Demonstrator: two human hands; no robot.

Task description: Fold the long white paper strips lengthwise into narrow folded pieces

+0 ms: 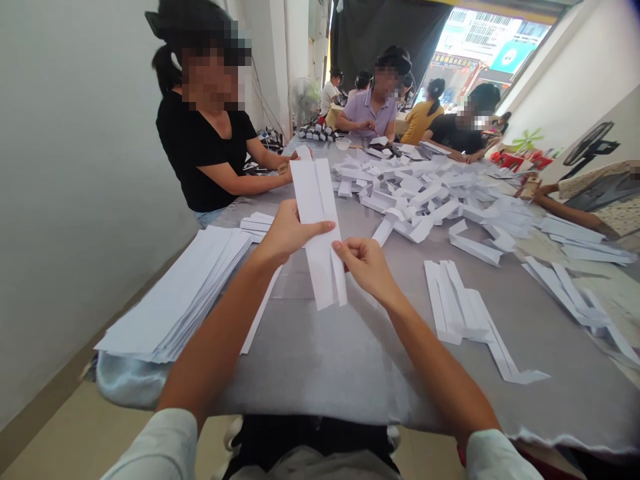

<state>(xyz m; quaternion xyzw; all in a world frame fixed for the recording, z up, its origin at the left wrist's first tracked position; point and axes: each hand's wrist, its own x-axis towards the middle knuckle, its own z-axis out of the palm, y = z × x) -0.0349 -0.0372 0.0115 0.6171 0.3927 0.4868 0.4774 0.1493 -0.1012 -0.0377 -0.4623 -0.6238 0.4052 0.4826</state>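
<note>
Above the grey tabletop [325, 360], the left hand [287, 232] and right hand [367, 268] reach forward, wrists raised, both gripping a folded paper strip [313, 193] by its edges.

Left hand [286, 233]: it grips a long folded white paper strip [318, 233] at the left edge.
Right hand [367, 268]: it pinches the same strip at the right edge, lower down.
Bench [350, 363]: it has a grey cover.
Left side: a stack of flat paper sheets [175, 293] lies near the left hand.
Ahead: a loose pile of folded paper pieces [415, 193].
Right side: more folded paper strips [463, 310] lie near the right hand.
Far side: a co-worker in a black shirt [200, 150] sits at the bench.
</note>
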